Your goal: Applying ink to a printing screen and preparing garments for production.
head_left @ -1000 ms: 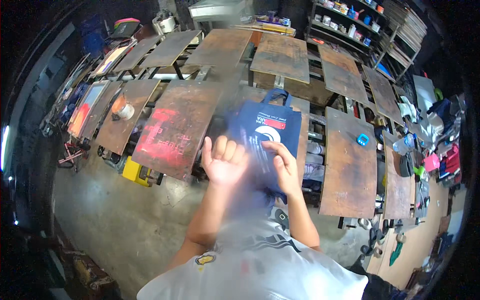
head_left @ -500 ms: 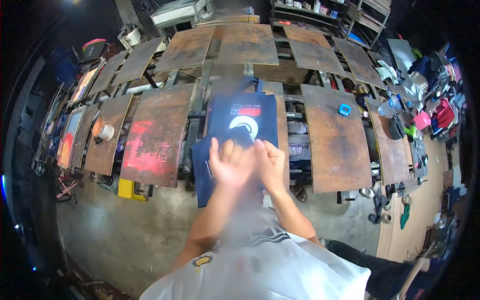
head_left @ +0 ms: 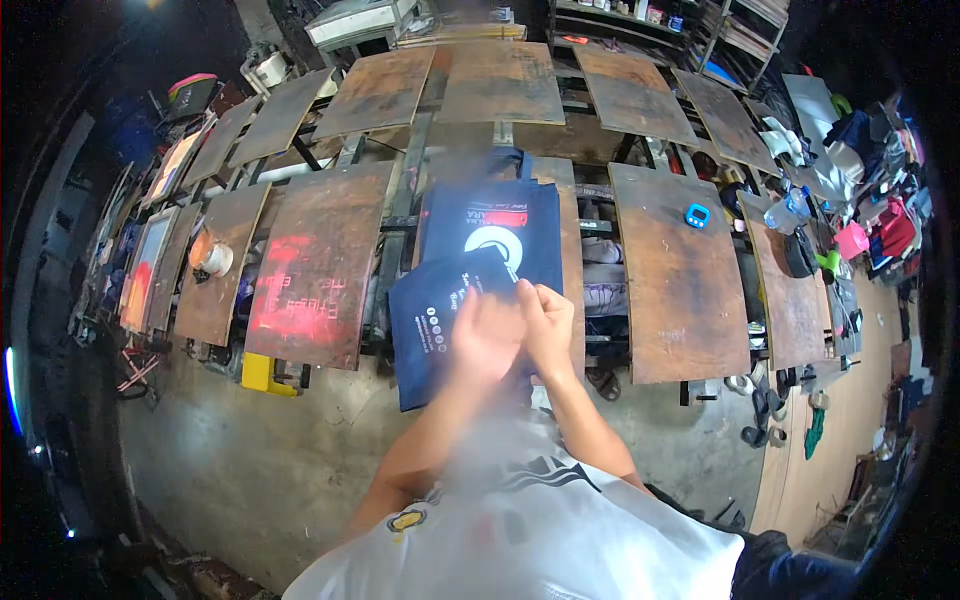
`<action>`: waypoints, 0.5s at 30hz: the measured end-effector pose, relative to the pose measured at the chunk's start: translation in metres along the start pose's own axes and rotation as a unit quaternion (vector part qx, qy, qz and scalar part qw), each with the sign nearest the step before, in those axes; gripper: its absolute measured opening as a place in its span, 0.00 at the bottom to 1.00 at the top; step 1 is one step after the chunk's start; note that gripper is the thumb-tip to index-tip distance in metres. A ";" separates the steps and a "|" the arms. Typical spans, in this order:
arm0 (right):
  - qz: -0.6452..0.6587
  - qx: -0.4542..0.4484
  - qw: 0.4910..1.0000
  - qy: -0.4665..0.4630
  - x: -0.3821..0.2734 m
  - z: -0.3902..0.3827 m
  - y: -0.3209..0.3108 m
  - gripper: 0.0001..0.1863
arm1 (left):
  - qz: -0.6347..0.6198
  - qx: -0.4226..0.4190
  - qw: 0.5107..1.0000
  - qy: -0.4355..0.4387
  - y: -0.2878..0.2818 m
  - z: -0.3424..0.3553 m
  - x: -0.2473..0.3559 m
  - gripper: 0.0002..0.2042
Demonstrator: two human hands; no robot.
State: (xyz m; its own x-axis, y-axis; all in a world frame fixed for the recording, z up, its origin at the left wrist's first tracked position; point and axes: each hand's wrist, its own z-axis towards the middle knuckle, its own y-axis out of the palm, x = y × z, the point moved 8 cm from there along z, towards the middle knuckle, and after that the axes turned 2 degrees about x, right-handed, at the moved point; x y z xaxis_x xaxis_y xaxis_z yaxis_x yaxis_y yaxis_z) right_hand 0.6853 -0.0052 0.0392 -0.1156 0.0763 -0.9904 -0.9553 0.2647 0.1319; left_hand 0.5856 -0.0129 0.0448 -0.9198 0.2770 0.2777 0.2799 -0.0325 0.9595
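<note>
Right hand point(head_left: 548, 325) pinches the edge of the navy tote bag point(head_left: 425, 310); left hand point(head_left: 487, 335), over the bag, blurred: grip indeterminable.

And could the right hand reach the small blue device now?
Probably yes, with a stretch: nothing seems to stand between the right hand and the small blue device, though that hand seems to pinch a dark blue bag.

Left grip point(head_left: 488, 338) now nearer right grip point(head_left: 549, 325)
</note>
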 end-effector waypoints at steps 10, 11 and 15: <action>-0.297 -0.368 0.856 -0.208 0.047 -0.042 0.039 0.16 | 0.233 0.237 0.933 0.140 -0.120 -0.033 0.106 0.20; -0.361 -0.393 0.807 -0.252 0.056 -0.051 0.041 0.16 | 0.213 0.242 0.933 0.157 -0.122 -0.036 0.113 0.20; -0.358 -0.405 0.817 -0.201 0.087 -0.044 0.029 0.14 | 0.250 0.220 0.919 0.209 -0.106 -0.039 0.125 0.18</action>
State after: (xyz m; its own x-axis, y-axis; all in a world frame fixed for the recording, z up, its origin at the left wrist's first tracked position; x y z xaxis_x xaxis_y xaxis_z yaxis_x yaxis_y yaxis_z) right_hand 0.6356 -0.0331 -0.0450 0.4953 0.5328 -0.6861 -0.6239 -0.3315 -0.7078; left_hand 0.4299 -0.0126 -0.0203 -0.6449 -0.0629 0.7617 0.6968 0.3612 0.6197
